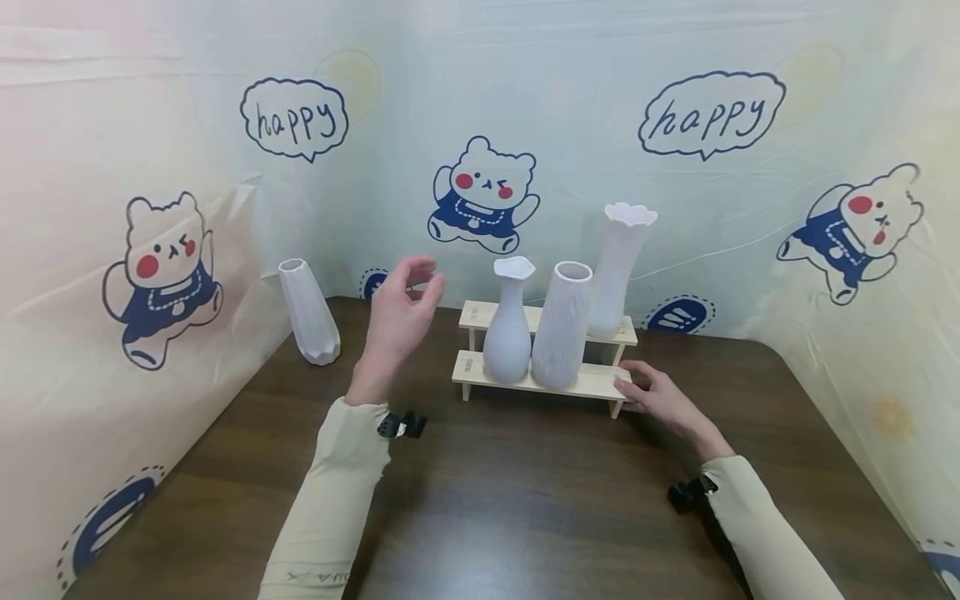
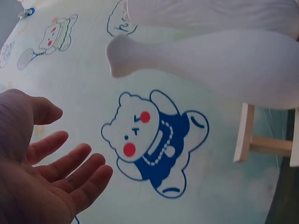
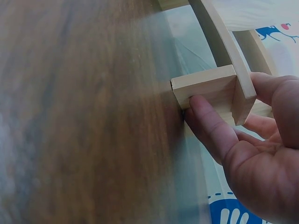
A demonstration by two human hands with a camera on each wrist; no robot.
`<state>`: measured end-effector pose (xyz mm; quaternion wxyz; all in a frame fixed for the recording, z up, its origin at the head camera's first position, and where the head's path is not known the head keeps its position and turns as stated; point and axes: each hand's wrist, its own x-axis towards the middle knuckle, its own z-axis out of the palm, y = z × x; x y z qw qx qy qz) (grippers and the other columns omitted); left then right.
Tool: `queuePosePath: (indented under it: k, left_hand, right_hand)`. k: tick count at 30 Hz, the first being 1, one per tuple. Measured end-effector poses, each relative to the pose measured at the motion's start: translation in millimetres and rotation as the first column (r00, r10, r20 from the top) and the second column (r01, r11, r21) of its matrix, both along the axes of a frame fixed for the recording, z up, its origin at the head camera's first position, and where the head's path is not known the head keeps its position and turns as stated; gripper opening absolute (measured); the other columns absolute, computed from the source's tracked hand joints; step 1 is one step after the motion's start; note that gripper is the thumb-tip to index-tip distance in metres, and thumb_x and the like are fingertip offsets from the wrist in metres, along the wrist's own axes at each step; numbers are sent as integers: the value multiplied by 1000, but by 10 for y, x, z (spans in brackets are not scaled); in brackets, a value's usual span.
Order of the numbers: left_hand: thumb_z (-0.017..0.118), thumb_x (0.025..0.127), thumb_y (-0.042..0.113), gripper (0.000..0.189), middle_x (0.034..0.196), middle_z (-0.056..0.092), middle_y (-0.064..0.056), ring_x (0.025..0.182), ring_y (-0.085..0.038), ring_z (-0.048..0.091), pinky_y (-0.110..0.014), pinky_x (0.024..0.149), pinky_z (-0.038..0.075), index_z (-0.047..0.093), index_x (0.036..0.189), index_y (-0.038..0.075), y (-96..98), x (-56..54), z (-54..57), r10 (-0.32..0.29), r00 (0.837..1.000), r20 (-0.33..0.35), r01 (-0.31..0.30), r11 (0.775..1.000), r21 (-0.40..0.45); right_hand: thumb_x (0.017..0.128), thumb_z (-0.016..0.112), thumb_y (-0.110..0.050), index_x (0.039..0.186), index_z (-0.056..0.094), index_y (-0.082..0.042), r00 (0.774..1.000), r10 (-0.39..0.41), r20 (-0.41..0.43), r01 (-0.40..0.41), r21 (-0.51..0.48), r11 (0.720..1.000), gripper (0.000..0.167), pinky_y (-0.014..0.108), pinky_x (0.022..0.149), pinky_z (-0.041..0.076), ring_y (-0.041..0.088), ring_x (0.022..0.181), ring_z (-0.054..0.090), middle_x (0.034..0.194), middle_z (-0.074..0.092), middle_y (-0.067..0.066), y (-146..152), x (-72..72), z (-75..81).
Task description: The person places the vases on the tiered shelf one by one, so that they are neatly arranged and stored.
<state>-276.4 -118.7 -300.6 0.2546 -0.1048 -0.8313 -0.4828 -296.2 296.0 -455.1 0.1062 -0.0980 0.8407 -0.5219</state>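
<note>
A two-tier wooden stand (image 1: 468, 367) stands on the table. Its lower step bears a slim-necked white vase (image 1: 507, 337) and a textured white vase (image 1: 558, 333); a taller vase with a scalloped rim (image 1: 618, 267) is on the upper step. My right hand (image 1: 660, 400) grips the right end of the lower step. In the right wrist view, its thumb lies along the board (image 3: 243, 98) and a fingertip touches the leg (image 3: 210, 88). My left hand (image 1: 401, 312) is raised left of the stand, holding nothing, its fingers loosely bent in the left wrist view.
A faceted white vase (image 1: 311, 317) stands at the table's left edge, beyond my left hand. The dark wooden table (image 1: 510, 483) is bordered at the back and sides by a printed cloth (image 1: 570, 108) with bears and "happy" bubbles.
</note>
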Motion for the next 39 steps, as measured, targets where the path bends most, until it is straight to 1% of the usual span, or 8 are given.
queuePosePath:
  k: [2, 7, 11, 15, 20, 25, 31, 39]
  left_hand:
    - [60, 97, 32, 40, 131, 63, -7, 120, -22, 61, -43, 99, 53, 55, 131, 13, -75, -5, -39, 24, 1000, 5, -24, 1000, 1]
    - [59, 97, 34, 40, 130, 63, -10, 118, -24, 61, -46, 98, 52, 55, 130, 12, -263, -20, -112, 60, 998, -10, -60, 998, 10]
    - [60, 97, 33, 40, 127, 64, -11, 115, -25, 62, -45, 96, 53, 55, 130, 11, -399, -39, -138, 88, 996, -30, -87, 996, 25]
    - [59, 97, 30, 40, 128, 63, -12, 116, -27, 61, -46, 96, 52, 54, 131, 8, -534, -53, -161, 119, 992, -42, -117, 992, 42]
    - [57, 98, 29, 40, 129, 62, -14, 119, -27, 60, -46, 98, 51, 53, 132, 8, -709, -55, -197, 162, 987, -23, -160, 985, 66]
    - [55, 99, 32, 42, 132, 60, -14, 123, -27, 57, -46, 102, 48, 50, 133, 7, -896, -56, -240, 208, 978, 9, -208, 973, 98]
    - [56, 98, 34, 44, 134, 58, -11, 124, -24, 56, -45, 104, 48, 49, 132, 8, -1096, -81, -303, 266, 963, 33, -268, 952, 148]
    - [56, 97, 31, 46, 138, 54, -13, 126, -27, 55, -46, 104, 48, 47, 135, 7, -1248, -144, -365, 346, 936, 63, -352, 917, 186]
  right_hand:
    - [99, 57, -34, 147, 32, -3, 1000, 2, 2, -2, -1, 1000, 62, 37, 89, 58, 22, 102, 62, 126, 53, 31, -4, -4, -5]
    - [99, 57, -34, 147, 31, -2, 1000, 4, 5, -4, -4, 1000, 63, 38, 89, 58, 23, 102, 62, 126, 53, 31, -9, 1, -15]
    - [99, 57, -32, 147, 30, -2, 1000, 5, 6, -4, -19, 1000, 63, 38, 89, 58, 25, 103, 62, 127, 52, 32, -5, 13, -11]
    - [99, 57, -33, 147, 30, -1, 1000, 8, 2, -8, -24, 1000, 64, 39, 89, 58, 24, 103, 62, 127, 52, 32, -3, 16, -9]
    - [99, 57, -34, 147, 30, -2, 1000, 4, 4, -4, -14, 1000, 63, 39, 90, 58, 23, 102, 62, 128, 52, 32, -1, 14, -14]
    - [99, 56, -35, 147, 31, -3, 1000, 2, 7, -2, -5, 1000, 63, 40, 91, 57, 24, 103, 61, 128, 52, 31, -7, 13, -12]
    - [99, 57, -35, 147, 31, -3, 1000, -6, 8, 6, -3, 1000, 63, 40, 91, 57, 23, 104, 61, 128, 53, 30, -9, -2, -10]
    - [98, 57, -36, 147, 32, -6, 1000, -12, 18, 13, -6, 1000, 63, 43, 92, 56, 26, 105, 61, 128, 52, 30, 12, -5, 3]
